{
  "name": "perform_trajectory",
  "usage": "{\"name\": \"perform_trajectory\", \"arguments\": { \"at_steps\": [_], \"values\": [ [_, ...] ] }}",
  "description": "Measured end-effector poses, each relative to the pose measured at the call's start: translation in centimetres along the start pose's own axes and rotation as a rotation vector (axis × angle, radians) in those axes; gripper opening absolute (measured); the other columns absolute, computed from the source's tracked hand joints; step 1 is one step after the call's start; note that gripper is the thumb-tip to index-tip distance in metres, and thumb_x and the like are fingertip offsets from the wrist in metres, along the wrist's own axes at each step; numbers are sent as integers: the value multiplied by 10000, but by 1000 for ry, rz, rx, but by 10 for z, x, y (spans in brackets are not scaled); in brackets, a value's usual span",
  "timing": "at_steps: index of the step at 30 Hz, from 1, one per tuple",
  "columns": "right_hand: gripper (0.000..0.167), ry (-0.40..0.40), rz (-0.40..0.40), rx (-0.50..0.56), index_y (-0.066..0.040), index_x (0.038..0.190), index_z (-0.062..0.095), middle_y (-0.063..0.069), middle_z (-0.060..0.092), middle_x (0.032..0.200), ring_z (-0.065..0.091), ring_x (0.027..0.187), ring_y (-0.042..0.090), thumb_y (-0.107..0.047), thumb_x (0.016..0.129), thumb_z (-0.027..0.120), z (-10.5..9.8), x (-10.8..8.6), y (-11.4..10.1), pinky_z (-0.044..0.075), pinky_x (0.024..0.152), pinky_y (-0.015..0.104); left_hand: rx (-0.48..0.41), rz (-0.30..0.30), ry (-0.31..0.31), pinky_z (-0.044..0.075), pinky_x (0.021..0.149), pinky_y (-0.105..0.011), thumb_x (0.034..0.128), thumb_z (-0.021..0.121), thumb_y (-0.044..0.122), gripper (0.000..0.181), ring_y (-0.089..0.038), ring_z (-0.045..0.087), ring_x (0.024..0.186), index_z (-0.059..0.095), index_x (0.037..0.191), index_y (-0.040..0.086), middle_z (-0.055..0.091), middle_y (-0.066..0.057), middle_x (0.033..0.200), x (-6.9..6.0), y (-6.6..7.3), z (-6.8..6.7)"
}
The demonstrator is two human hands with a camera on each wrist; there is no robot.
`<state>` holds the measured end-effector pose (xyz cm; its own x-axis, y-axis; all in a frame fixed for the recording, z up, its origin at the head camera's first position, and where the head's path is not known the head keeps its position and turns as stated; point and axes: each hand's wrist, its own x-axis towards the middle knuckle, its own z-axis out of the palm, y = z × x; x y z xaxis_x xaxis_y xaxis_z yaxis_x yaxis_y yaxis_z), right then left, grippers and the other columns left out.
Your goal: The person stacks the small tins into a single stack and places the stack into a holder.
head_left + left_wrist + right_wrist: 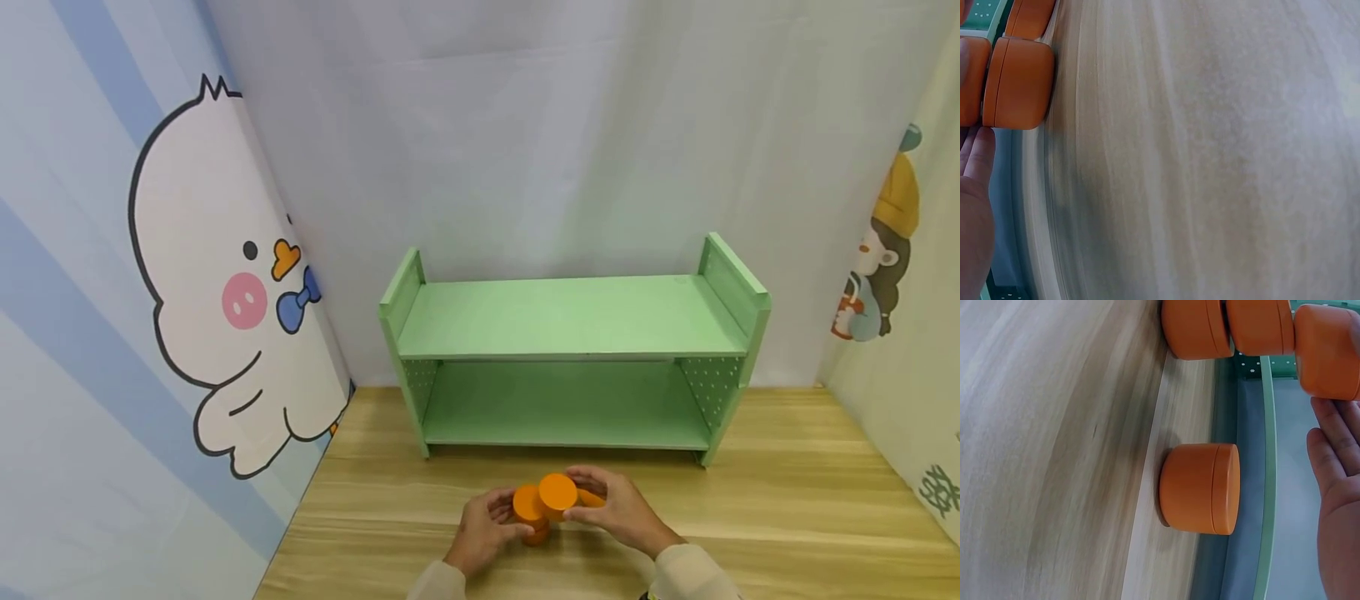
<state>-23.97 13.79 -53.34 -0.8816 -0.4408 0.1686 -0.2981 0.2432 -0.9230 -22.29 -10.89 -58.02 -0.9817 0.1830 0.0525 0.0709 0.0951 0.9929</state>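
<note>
Two orange round containers are stacked on the table, the upper one (527, 502) over the lower one (536, 535). My left hand (480, 532) has its thumb and fingers around the upper one, which shows at the left edge of the left wrist view. My right hand (626, 512) pinches a third orange container (558, 492) between thumb and fingers; in the right wrist view this container (1327, 351) is held higher than the stack. Another orange container (1199, 489) stands on the table beside the stack, partly hidden by my right hand in the head view.
A green two-level shelf (570, 317) with raised side panels stands behind the hands on the wooden table (810, 483). Printed curtains hang behind and at both sides, one with a white cartoon bird at the left.
</note>
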Motion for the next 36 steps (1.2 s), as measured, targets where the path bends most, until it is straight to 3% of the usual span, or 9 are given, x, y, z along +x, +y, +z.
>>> {"name": "perform_trajectory", "arguments": {
  "at_steps": [29,36],
  "values": [
    [588,13,-18,-13,76,1296,575,277,604,1293,566,1206,467,-172,829,833,14,10,0,463,995,620,5,9,6,563,936,-320,720,853,-62,570,-391,619,1163,618,1236,-114,635,-269,1238,1,-3,0],
    [583,-1,-12,-3,75,1305,570,252,612,1296,576,1208,435,-160,837,827,16,13,-3,470,1002,598,17,16,13,566,933,-326,715,859,-61,559,-387,629,1147,625,1219,-123,647,-267,1215,2,-3,1]
  ]
}}
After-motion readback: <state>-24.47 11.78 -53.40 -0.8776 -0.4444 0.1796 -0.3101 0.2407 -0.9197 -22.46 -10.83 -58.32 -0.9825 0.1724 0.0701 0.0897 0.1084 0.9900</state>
